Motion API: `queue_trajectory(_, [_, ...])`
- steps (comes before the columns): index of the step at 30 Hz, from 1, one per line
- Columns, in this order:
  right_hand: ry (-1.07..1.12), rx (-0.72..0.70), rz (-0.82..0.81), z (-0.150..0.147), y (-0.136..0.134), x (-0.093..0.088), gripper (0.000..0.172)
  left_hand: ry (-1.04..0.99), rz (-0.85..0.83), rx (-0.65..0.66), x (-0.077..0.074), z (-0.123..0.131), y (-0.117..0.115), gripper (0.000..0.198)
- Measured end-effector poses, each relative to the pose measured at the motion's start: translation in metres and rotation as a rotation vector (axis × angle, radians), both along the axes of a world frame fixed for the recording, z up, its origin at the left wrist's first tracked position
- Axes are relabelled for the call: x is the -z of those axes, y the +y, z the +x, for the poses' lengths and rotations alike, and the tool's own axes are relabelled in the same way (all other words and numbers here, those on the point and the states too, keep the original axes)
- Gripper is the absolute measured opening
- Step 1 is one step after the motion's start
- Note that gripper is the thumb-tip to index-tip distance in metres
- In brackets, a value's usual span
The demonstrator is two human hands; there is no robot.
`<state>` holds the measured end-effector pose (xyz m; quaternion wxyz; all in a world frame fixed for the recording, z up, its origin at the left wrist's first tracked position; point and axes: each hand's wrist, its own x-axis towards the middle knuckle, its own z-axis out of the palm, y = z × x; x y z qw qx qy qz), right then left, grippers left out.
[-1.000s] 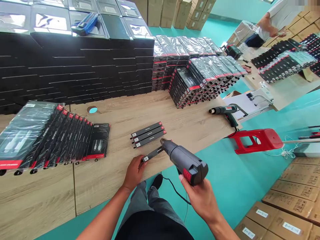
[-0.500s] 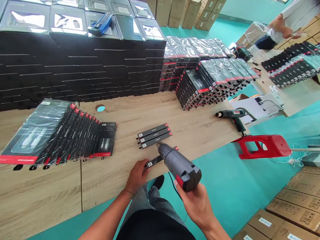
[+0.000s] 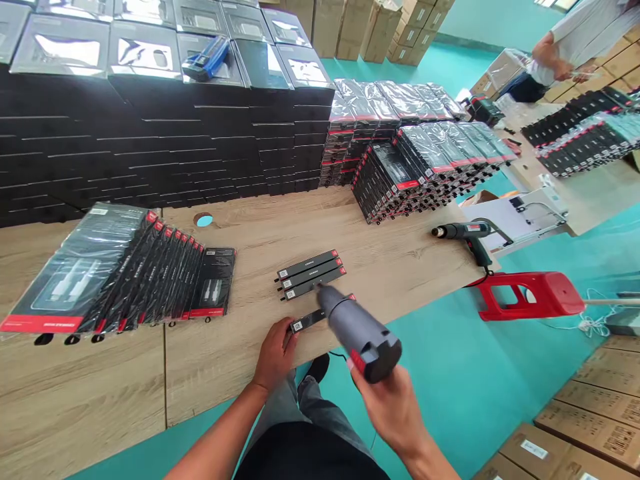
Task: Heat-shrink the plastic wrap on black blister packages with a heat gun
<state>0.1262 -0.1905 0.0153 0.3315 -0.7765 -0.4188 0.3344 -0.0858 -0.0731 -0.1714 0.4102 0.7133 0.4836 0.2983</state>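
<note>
My right hand (image 3: 393,410) is wrapped around the handle of a dark grey heat gun (image 3: 359,330) with a red part near its grip. Its nozzle points away from me, over the table. At the table's front edge, my left hand (image 3: 276,352) pinches the near end of a slim black box (image 3: 306,321) standing on its narrow side. The heat gun hides part of that box; a red corner shows beyond. Just past the nozzle, three similar slim boxes (image 3: 313,274) stand side by side on the wooden table (image 3: 240,370).
Film-wrapped black packs (image 3: 95,267) lean in a row at left. Behind them rises a wall of black boxes (image 3: 200,157) with a blue tool (image 3: 207,60) on top. More wrapped stacks (image 3: 435,147), a second heat gun (image 3: 460,231) and a red stool (image 3: 557,293) are at right. A person (image 3: 585,47) stands beyond.
The view has shifted slightly, so the table sits a little lower in the picture. Both hands keep their holds, with the heat gun and slim box in nearly the same places.
</note>
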Motion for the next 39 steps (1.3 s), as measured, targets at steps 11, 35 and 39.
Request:
queue_trajectory(11, [-0.149, 0.157, -0.057, 0.029, 0.007, -0.007, 0.048, -0.013, -0.042, -0.231, -0.004, 0.025, 0.019, 0.056])
queue_trajectory(35, [0.046, -0.126, -0.095, 0.001, 0.039, -0.027, 0.043, 0.008, -0.004, -0.166, -0.008, 0.037, 0.022, 0.055])
queue_trajectory(39, [-0.052, -0.014, -0.08, 0.012, 0.038, -0.02, 0.046, 0.013, -0.007, -0.177, -0.008, 0.039, 0.026, 0.053])
